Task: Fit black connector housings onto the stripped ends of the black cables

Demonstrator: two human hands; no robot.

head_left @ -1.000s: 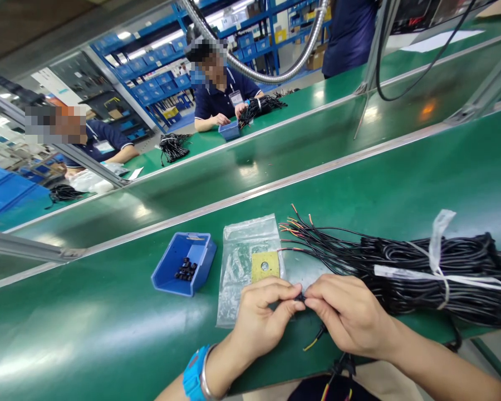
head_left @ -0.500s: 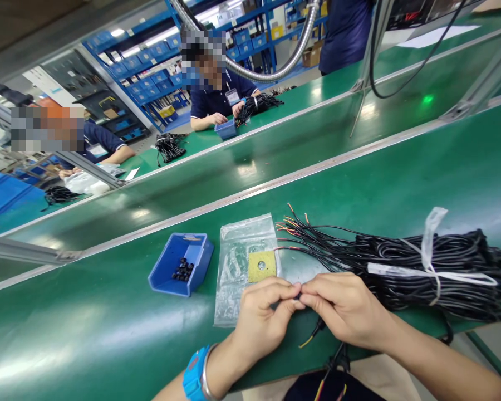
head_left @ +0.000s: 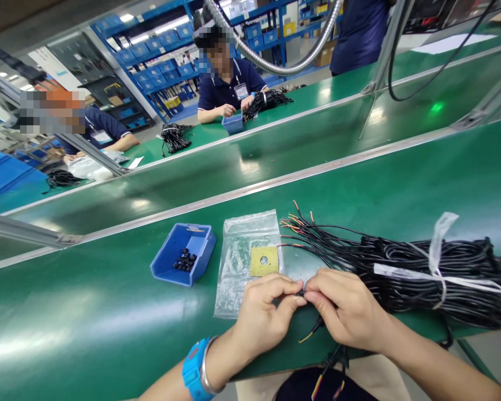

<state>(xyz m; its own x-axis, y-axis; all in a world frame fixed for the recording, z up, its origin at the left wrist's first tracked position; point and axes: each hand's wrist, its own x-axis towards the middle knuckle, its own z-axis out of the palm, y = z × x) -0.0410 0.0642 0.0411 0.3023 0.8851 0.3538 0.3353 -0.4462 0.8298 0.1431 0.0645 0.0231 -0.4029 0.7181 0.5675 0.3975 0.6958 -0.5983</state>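
My left hand [head_left: 261,312] and my right hand [head_left: 346,306] meet over the near edge of the bench, thumb and forefinger pinched on each. Between the fingertips shows a small black piece [head_left: 301,293], mostly covered, so its exact kind is hidden. Below my right hand pokes a black cable end [head_left: 317,324] with a yellow wire. Two more cable ends [head_left: 332,359] hang at the bench edge. A tied bundle of black cables [head_left: 434,289] lies by my right hand, its stripped wire ends pointing left. A yellow square pad [head_left: 258,269] with a hole rests on a clear plastic bag [head_left: 236,245].
A blue bin [head_left: 202,270] with several small black parts [head_left: 185,260] stands left of the bag. Behind runs a metal rail [head_left: 242,192]. Across it, two people sit by black cable bundles [head_left: 271,100], and another person stands. A flexible metal hose [head_left: 284,69] hangs above.
The head view has shifted slightly, moving the background up and to the right. Both hands keep their pinch, with a little more of the black piece showing between the fingertips.
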